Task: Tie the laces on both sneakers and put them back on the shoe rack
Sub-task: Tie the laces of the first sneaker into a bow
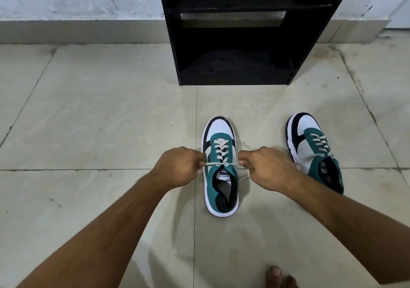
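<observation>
1. Both forearms reach forward from the lower corners of the view, bare, converging on the middle of the floor (88, 114); the left hand (177, 167) is curled into a loose fist, knuckles up, its fingertips pinching one lace end at the shoe's left side.
2. The right hand (269, 169) mirrors it, curled with fingers pressed together on the other lace end at the shoe's right side; a short loose tip of lace sticks up just beyond its knuckles.
3. The near sneaker (220, 167) is teal, white and black with a white sole and pale laces (219, 152) crossed up the front; its toe points away, toward the rack, and it stands upright on the tiles; the two lace ends run out sideways from the top eyelets in a nearly straight, taut line between the hands.
4. This sneaker sits directly between the two hands, each hand just beside its upper edge.
5. The second sneaker (315, 152), same colours, stands on the floor to the right, its heel partly hidden behind the right wrist; its laces look loose, untied.
6. The black shoe rack (235, 43) stands against the wall ahead, well apart from both sneakers.
7. Bare toes (279, 276) show at the bottom edge.
</observation>
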